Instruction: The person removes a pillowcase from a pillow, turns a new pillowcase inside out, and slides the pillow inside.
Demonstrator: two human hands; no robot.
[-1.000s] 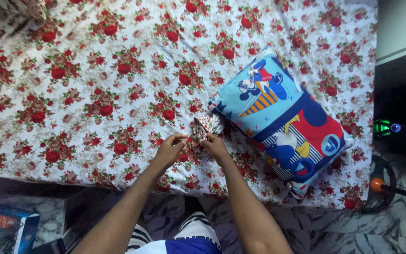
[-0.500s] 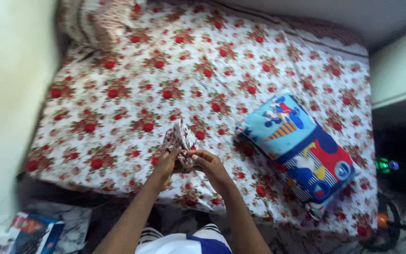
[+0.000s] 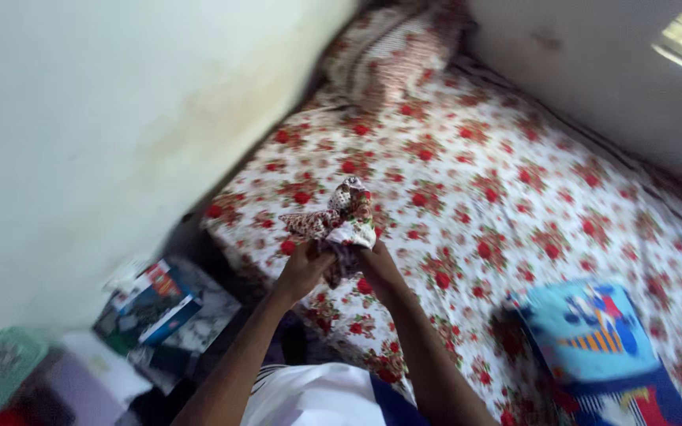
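Both hands raised together over the near edge of the bed (image 3: 515, 181), holding a bunched floral cloth (image 3: 335, 221). Left hand (image 3: 305, 268) closed around the lower left of the bundle, grip pressed tight on the fabric. Right hand (image 3: 379, 267) closed on the lower right of it, grip likewise pinching the cloth, knuckles just beside those of the left. Cloth standing up above both grips, crumpled, white with red flowers, one corner sticking out to the left and a darker fold hanging down between the palms. Beyond the grips, rose-patterned bedsheet spread flat, with a matching pillow (image 3: 392, 59) far off at the head end against the wall (image 3: 104, 118). Well to the right of and below the right grip, a blue cartoon-print pillow (image 3: 601, 347) lying on the sheet. Below and left of the left grip, on the floor, a colourful box (image 3: 155, 304), blurred. View tilted and slightly smeared.
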